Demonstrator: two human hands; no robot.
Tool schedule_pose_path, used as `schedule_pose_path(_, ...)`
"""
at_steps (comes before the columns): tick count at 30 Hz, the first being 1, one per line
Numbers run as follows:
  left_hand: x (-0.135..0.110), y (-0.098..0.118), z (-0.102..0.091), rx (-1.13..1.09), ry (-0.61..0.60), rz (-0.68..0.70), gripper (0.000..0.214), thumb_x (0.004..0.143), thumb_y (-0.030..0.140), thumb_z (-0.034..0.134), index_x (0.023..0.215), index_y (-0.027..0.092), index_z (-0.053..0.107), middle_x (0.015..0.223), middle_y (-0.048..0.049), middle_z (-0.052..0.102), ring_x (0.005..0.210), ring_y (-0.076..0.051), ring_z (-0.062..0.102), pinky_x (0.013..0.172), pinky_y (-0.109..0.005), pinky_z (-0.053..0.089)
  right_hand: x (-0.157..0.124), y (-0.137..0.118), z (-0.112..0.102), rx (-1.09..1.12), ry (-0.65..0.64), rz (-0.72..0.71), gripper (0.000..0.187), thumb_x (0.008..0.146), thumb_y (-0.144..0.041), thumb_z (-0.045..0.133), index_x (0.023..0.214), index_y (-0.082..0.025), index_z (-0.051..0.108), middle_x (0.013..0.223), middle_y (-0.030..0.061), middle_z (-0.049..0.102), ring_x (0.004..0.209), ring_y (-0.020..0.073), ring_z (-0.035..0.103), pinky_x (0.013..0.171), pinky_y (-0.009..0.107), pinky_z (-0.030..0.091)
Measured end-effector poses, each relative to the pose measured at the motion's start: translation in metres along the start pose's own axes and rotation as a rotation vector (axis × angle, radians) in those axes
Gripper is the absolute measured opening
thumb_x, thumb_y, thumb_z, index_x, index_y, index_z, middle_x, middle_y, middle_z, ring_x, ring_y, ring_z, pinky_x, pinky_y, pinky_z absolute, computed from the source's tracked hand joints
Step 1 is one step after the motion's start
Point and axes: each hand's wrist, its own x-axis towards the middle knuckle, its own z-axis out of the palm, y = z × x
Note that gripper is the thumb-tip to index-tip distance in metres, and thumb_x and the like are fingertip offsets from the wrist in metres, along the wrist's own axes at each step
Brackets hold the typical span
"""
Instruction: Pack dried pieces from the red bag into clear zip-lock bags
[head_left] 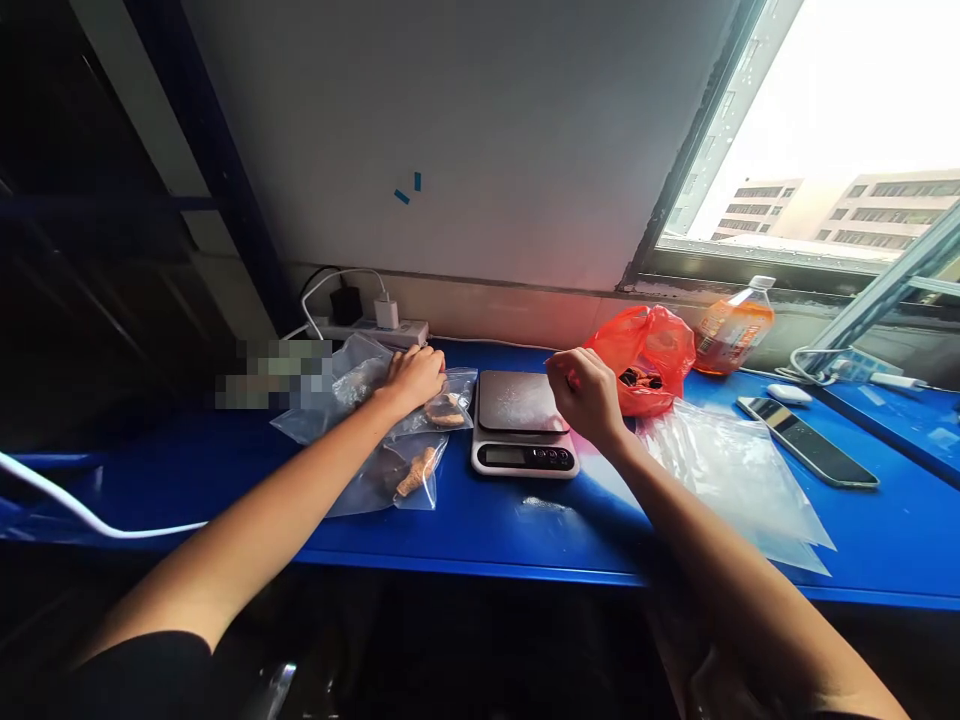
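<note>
My left hand [415, 380] has its fingers curled down on a clear plastic bag [457, 388] that holds light brown pieces. A second clear bag [418, 474], with a similar brown knobbly piece in its corner, lies nearer the front edge. Just right of the bags sits a digital kitchen scale [517, 405], nothing visible on its metal plate. Above the plate's right side my right hand [589, 392] is closed in a fist; whatever its fingers hold is hidden. Behind that hand stands an open red plastic bag [660, 345] with dark pieces inside.
Flat clear bags [739, 480] are stacked at the right on the blue table [480, 555]. A phone [810, 442], a white mouse-like object [789, 395] and an orange drink bottle [735, 330] stand beyond them. A power strip [409, 332] with a charger [386, 312] lies along the wall.
</note>
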Motion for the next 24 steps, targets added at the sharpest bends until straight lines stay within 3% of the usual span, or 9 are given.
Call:
schedule_pose_path(5,-0.001,0.0,0.002,-0.006,0.018,-0.019,0.009,0.084,0.022,0.056,0.084,0.021,0.065,0.107,-0.0116,0.068,0.111,-0.033,0.054,0.092,-0.047,0.04,-0.002,0.004,-0.002,0.037,0.036,0.19,0.016,0.086,-0.033,0.052,0.08,-0.022,0.061,0.073,0.0028,0.065,0.065,0.0163,0.057,0.064,0.03,0.045)
schedule_pose_path(11,-0.003,-0.006,0.005,-0.034,0.09,-0.03,0.013,0.083,0.014,0.052,0.081,0.02,0.063,0.098,-0.0114,0.068,0.103,-0.032,0.056,0.085,-0.045,0.04,-0.004,0.004,-0.007,0.034,0.056,0.238,0.018,0.087,-0.035,0.052,0.078,-0.022,0.061,0.071,0.0026,0.065,0.064,0.0161,0.058,0.063,0.03,0.045)
schedule_pose_path(14,-0.004,-0.012,-0.003,-0.064,0.174,-0.007,0.016,0.085,0.013,0.049,0.083,0.02,0.062,0.093,-0.0098,0.068,0.095,-0.03,0.057,0.08,-0.042,0.041,-0.004,0.002,-0.009,0.064,0.055,0.258,0.018,0.087,-0.036,0.052,0.08,-0.022,0.061,0.072,0.0027,0.066,0.064,0.0164,0.06,0.063,0.03,0.045)
schedule_pose_path(19,-0.01,-0.01,-0.028,-0.127,0.315,0.122,0.019,0.089,0.014,0.045,0.083,0.021,0.062,0.09,-0.0089,0.066,0.093,-0.028,0.055,0.082,-0.04,0.043,-0.006,-0.005,-0.008,0.117,0.033,0.272,0.017,0.089,-0.035,0.052,0.081,-0.023,0.061,0.072,0.0023,0.067,0.066,0.0171,0.06,0.064,0.031,0.047)
schedule_pose_path(24,-0.023,0.011,-0.044,-0.202,0.353,0.3,0.022,0.095,0.018,0.043,0.089,0.021,0.064,0.094,-0.0061,0.067,0.095,-0.023,0.055,0.088,-0.037,0.043,-0.008,-0.026,-0.011,0.197,-0.05,0.246,0.013,0.088,-0.033,0.053,0.082,-0.024,0.061,0.069,0.0011,0.063,0.062,0.0167,0.058,0.061,0.031,0.047)
